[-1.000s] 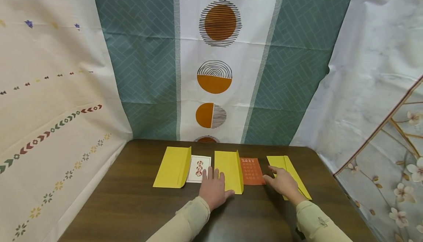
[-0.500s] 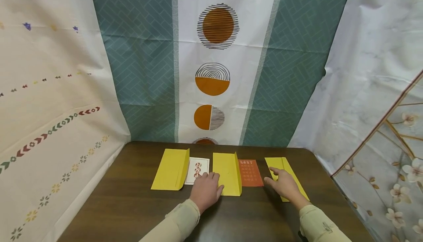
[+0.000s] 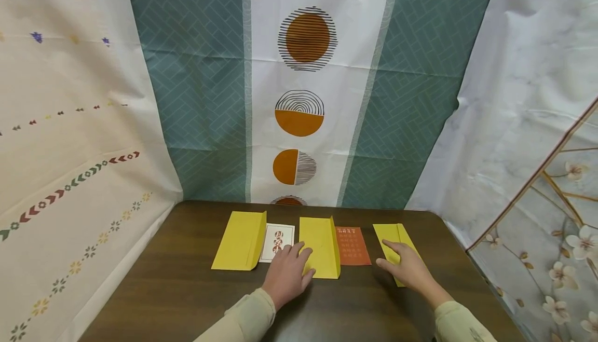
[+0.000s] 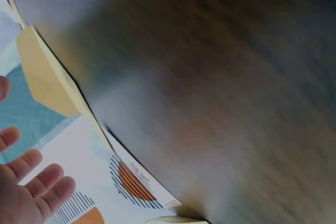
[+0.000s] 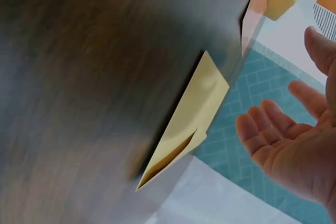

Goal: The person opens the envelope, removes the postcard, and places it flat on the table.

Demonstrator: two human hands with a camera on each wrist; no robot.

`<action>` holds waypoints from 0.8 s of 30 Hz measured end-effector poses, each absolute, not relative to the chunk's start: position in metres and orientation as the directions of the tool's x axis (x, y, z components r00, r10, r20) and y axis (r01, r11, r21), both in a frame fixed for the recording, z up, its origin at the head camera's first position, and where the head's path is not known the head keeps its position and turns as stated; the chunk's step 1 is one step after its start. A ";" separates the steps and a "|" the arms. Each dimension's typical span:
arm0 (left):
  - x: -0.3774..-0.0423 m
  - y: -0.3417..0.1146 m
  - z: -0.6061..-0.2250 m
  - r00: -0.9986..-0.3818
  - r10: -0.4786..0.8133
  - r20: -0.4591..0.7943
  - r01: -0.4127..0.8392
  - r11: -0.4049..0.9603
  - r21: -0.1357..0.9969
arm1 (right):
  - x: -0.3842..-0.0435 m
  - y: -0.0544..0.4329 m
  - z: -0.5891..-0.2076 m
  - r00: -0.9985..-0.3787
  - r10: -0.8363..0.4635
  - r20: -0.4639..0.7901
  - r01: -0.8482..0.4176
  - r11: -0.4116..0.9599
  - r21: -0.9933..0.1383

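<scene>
My left hand (image 3: 286,274) hovers over the lower left edge of a yellow envelope (image 3: 322,243), just below a white card (image 3: 280,238) with red lettering. Its fingers are relaxed and hold nothing; the left wrist view shows the fingertips apart from the papers. Farther right, my right hand (image 3: 406,267) is above another yellow envelope (image 3: 386,233) and covers part of it. Index finger and thumb are spread, and in the right wrist view the other fingers bend loosely, away from that envelope (image 5: 194,98). Between the hands lies an orange-red card (image 3: 352,246) with pale lettering.
A third yellow envelope (image 3: 238,241) lies at the left of the row, its flap side toward the white card. All of it rests on a dark wooden table (image 3: 187,300). Hanging cloths stand behind the table (image 3: 205,124) and at both sides.
My left hand has drawn back to the left and toward me, and its fingers spread less. The right hand has shifted slightly right. The papers stay put while the head view drifts a little.
</scene>
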State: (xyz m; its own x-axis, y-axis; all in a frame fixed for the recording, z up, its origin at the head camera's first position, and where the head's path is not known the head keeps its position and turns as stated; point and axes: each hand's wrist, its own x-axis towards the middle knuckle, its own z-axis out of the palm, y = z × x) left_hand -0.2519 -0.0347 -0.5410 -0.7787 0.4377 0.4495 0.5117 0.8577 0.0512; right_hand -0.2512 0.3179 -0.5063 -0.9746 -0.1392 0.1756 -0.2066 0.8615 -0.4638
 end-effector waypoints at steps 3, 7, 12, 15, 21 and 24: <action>-0.250 -0.031 -0.541 -0.775 0.452 0.441 0.524 0.850 0.051 | -0.247 0.324 -0.506 -0.975 -0.126 0.184 -0.198 0.867 -0.457; -0.247 -0.021 -0.538 -0.779 0.475 0.410 0.539 0.841 0.050 | -0.244 0.334 -0.505 -0.974 -0.108 0.201 -0.188 0.878 -0.441; -0.245 -0.008 -0.534 -0.774 0.504 0.383 0.563 0.825 0.050 | -0.240 0.345 -0.502 -0.969 -0.097 0.227 -0.188 0.885 -0.426; -0.244 0.001 -0.532 -0.761 0.527 0.379 0.582 0.812 0.040 | -0.239 0.351 -0.499 -0.968 -0.092 0.234 -0.186 0.889 -0.418; -0.242 0.024 -0.526 -0.708 0.585 0.396 0.621 0.782 -0.046 | -0.244 0.362 -0.496 -0.966 -0.084 0.245 -0.179 0.900 -0.398; -0.243 0.035 -0.528 -0.689 0.600 0.406 0.630 0.773 -0.071 | -0.249 0.366 -0.497 -0.969 -0.077 0.236 -0.168 0.902 -0.397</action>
